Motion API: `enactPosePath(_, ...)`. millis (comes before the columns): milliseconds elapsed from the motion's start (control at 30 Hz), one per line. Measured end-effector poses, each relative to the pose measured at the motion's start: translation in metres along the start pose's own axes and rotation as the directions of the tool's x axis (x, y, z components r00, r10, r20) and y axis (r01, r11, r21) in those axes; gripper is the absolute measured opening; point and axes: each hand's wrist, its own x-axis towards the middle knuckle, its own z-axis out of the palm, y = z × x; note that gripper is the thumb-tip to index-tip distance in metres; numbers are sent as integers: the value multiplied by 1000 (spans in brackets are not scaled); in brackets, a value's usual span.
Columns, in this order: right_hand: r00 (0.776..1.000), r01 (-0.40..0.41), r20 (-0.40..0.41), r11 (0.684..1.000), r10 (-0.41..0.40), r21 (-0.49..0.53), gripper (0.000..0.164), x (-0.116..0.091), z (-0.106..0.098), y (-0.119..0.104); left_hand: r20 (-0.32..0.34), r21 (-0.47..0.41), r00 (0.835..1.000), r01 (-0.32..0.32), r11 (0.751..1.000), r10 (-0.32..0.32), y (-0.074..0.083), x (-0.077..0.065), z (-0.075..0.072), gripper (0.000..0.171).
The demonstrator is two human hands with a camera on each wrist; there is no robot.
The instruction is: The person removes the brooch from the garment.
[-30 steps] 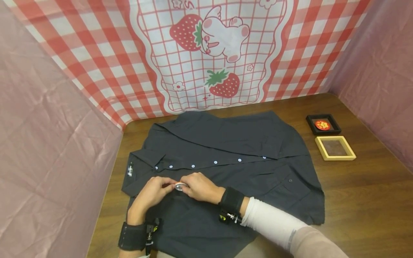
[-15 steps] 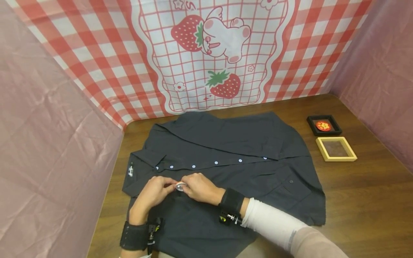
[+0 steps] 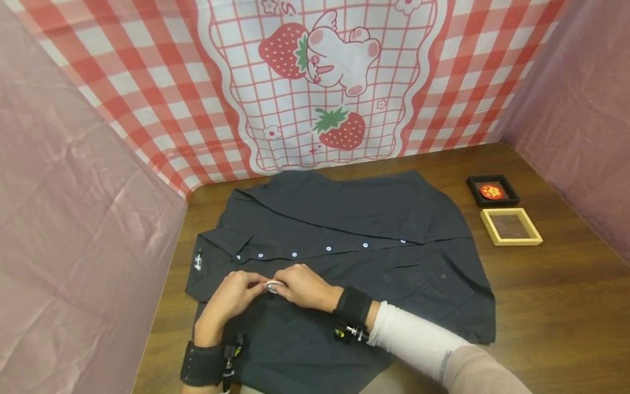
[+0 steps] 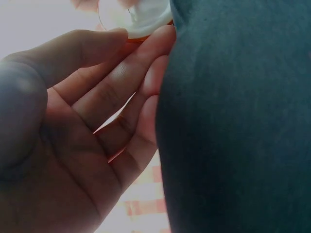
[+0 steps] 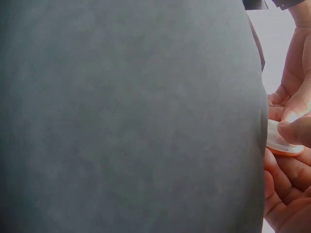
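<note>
A dark grey button-up shirt lies spread on the wooden table, collar toward the left. Over its near front panel, both hands meet at a small round pin badge, its whitish back facing up. My left hand pinches the badge's left edge between thumb and fingertips. From the other side my right hand grips it with thumb and fingers. In the left wrist view the badge shows an orange-red rim, right against dark cloth. Cloth fills most of the right wrist view, with the badge partly hidden by a thumb.
At the right of the table lies a black square frame holding a red and yellow round badge. A pale yellow frame sits just nearer. Pink cloth and a strawberry-print checked curtain enclose the table.
The badge's tilt between the fingertips shifts slightly. Both hands stay in nearly the same place over the shirt, and the frames have not moved.
</note>
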Motion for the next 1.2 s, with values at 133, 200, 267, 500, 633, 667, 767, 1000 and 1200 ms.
enactPosePath(133,1000,-11,10,1000,11,19,16,-1,2,1,5,-10,1000,10,1000,-10,-2,0,2,9)
enactPosePath(200,1000,-11,5,1000,11,26,15,-1,3,1,6,-14,1000,12,1000,-12,-3,0,3,9)
enactPosePath(267,1000,-4,-4,1000,4,28,14,-1,4,1,5,-17,1000,15,1000,-15,-4,0,4,9)
enactPosePath(500,999,17,-28,999,-16,34,10,1,3,1,-5,-21,1000,26,999,-26,-4,0,5,9)
enactPosePath(633,1000,9,-21,999,-8,34,9,1,2,1,-8,-19,1000,26,999,-27,-3,0,4,10)
enactPosePath(667,1000,9,-21,999,-8,33,9,1,1,0,-8,-18,1000,27,999,-27,-2,0,3,10)
enactPosePath(767,1000,9,-24,1000,-8,25,8,2,0,0,-10,-16,1000,28,999,-28,-2,0,3,10)
enactPosePath(1000,1000,12,-25,1000,-12,14,6,1,-1,0,-19,-14,999,31,999,-31,-2,1,3,12)
enactPosePath(1200,1000,7,-12,1000,-7,10,9,3,0,2,2,-19,1000,29,999,-29,-3,2,3,15)
